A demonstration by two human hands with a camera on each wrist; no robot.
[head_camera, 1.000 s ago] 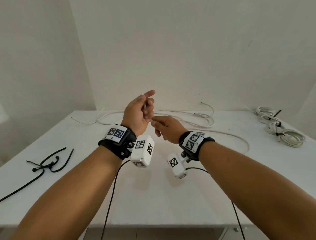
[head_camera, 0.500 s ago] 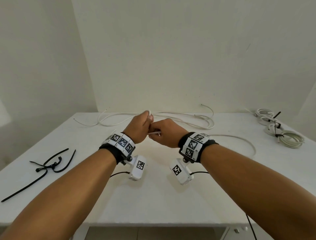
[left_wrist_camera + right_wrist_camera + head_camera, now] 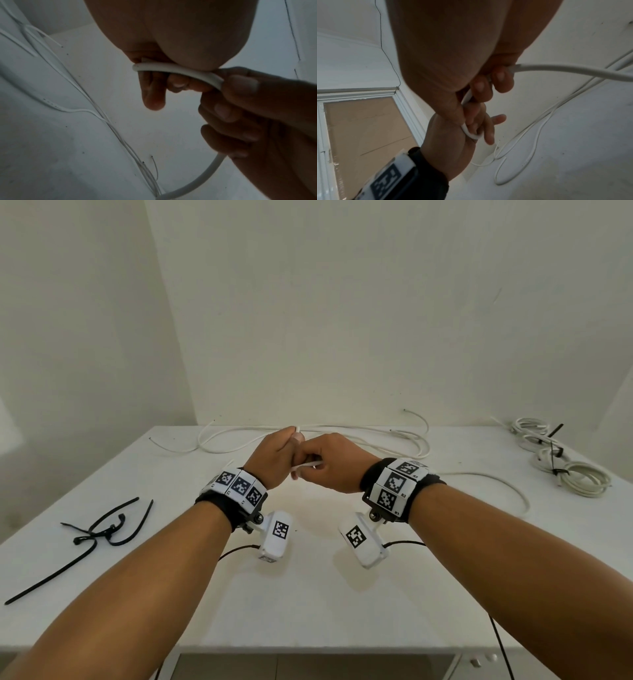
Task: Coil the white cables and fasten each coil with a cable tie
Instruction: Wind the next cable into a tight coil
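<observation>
Both hands meet mid-table, raised a bit above the table (image 3: 308, 594). L hand (image 3: 274, 458) is fisted round the cable (image 3: 306, 466) near its end; the tip pokes out the top of the fist. R hand (image 3: 330, 463) pinches the same cable just beside the L, thumb on top, other fingers curled under. In the left wrist view a short arc of cable spans the two grips, then it drops out under the R hand and runs off to the R side of the table.

Step, as I read it: starting the 1st loop of a new coil. Doing it well:
- L hand = anchor, keep the end fixed, don't let it slide.
- R hand feeds, slides along the cable w/o letting go, brings each loop back to the L fist.
- keep loops the same size, let the cable roll in the fingers so no kinks.
- watch the slack: other loose cables (image 3: 342, 436) lie at the back edge, could snag.

Ties (image 3: 102, 529) lie on the L side, well apart from the hands; grab one only once the coil is done. Tied coils (image 3: 561, 470) sit far R.
</observation>
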